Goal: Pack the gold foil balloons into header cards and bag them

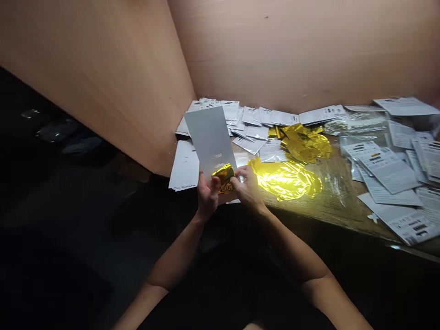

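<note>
My left hand (207, 195) is closed on the lower left edge of a tall pale grey card (212, 135), its thumb against a folded gold foil balloon (223, 173). That shiny bundle lies against the card's lower end. From the other side, my right hand (248, 185) pinches the bundle's right edge with bent fingers. Just right of it, a flat gold foil balloon (288, 178) is spread on the wooden table. A stack of white cards (184, 167) lies left of the held card, partly covered by it.
Behind are crumpled gold foil (307, 143) and a row of printed white packets (252, 117). More packets (388, 169) and clear plastic bags (357, 123) cover the right side. Wooden panels stand at the left (113, 68) and back (309, 50). The table's front edge (330, 222) borders darkness.
</note>
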Tool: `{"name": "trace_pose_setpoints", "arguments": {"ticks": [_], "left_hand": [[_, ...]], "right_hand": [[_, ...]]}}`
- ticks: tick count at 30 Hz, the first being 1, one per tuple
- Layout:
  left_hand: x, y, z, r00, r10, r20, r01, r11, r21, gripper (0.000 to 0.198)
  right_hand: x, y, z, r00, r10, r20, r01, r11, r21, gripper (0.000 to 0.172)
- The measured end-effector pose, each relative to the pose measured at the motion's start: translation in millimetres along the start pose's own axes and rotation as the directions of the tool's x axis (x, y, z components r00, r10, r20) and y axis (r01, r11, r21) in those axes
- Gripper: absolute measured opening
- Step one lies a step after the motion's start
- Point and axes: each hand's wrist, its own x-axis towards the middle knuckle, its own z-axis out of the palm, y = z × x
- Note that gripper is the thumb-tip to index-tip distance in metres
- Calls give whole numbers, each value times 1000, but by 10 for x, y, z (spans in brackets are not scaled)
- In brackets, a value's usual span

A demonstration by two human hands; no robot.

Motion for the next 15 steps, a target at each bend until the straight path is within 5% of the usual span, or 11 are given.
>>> {"name": "trace_pose_setpoints", "arguments": {"ticks": [3, 6, 9, 12, 15], "left_hand": [[-89, 57, 262, 997, -50, 55, 49, 998, 27, 47], [-160, 86, 401, 982, -140, 123, 144, 989, -18, 46], [-194, 121, 462, 918, -257, 302, 295, 952, -84, 54], [-61, 90, 480, 717, -439, 541, 544, 838, -40, 75], [149, -33, 541, 508, -555, 659, 690, 720, 75, 63]], "right_hand": [[-100, 67, -232, 998, 60, -26, -62, 995, -84, 21], [-197, 99, -527, 988, 157, 0, -157, 987, -21, 42], [-258, 92, -777, 983, 161, 87, -171, 977, 130, 45], [-320, 60, -1012, 955, 227, 192, -262, 947, 187, 53], [-374, 12, -1224, 869, 340, 359, -412, 899, 145, 57]]}}
